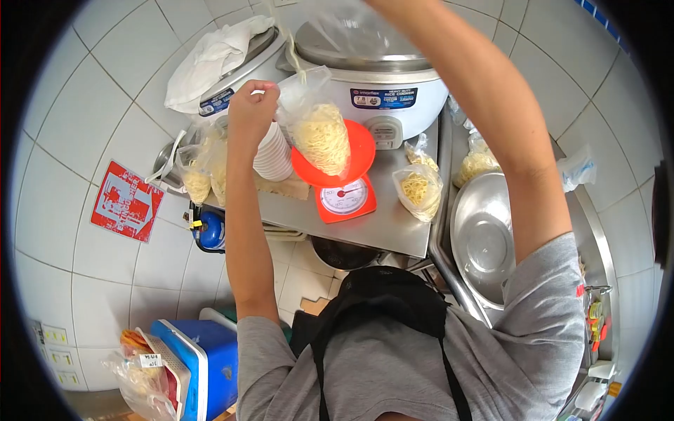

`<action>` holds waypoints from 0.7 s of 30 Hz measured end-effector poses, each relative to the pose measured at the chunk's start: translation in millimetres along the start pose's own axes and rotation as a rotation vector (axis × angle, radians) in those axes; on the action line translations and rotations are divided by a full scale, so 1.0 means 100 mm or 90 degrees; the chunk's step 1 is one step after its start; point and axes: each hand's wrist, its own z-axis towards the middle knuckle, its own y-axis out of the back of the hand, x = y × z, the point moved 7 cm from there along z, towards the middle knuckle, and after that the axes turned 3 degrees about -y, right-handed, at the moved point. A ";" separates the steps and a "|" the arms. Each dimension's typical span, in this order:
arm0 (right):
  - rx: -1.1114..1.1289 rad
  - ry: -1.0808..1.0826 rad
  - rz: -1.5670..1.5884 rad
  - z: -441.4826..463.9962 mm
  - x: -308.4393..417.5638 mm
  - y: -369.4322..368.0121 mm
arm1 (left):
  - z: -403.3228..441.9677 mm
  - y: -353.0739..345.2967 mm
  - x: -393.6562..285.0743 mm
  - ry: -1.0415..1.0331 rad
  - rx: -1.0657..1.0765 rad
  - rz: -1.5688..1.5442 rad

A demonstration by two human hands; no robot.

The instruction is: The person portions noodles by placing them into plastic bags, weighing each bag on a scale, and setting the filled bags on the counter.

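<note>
My left hand (254, 104) is closed, its fingers pinching the edge of a clear plastic bag of noodles (321, 140). The pale yellow noodles fill the lower part of that bag, tilted over the orange pan (364, 153) of a kitchen scale (345, 198). Whether its bottom rests on the pan, I cannot tell. My right forearm reaches up past the top edge, so the right hand is out of view. Close to that arm, a loose clear plastic sheet or bag (344, 28) hangs in front of a rice cooker (382, 95).
Bagged noodles (419, 191) lie right of the scale; more bags (195, 179) hang at the left. Stacked white cups (272, 154) stand behind my left forearm. A second cooker (235, 77) carries a white cloth. A metal basin (483, 235) sits at right, a blue cooler (203, 368) below left.
</note>
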 end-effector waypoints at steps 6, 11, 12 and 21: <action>0.021 0.049 0.091 -0.46 -0.13 -0.60 | -0.04 -0.02 0.01 -0.003 0.024 -0.023; 0.183 -0.269 -0.008 -0.96 -0.19 -0.17 | -0.07 0.04 -0.03 -0.048 0.020 0.032; 0.188 -0.308 0.006 -1.17 -0.17 -0.10 | -0.11 0.02 -0.12 -0.096 0.016 0.063; 0.267 -0.377 0.001 -3.16 0.18 -0.70 | 0.26 -0.17 -0.37 -0.157 0.252 0.179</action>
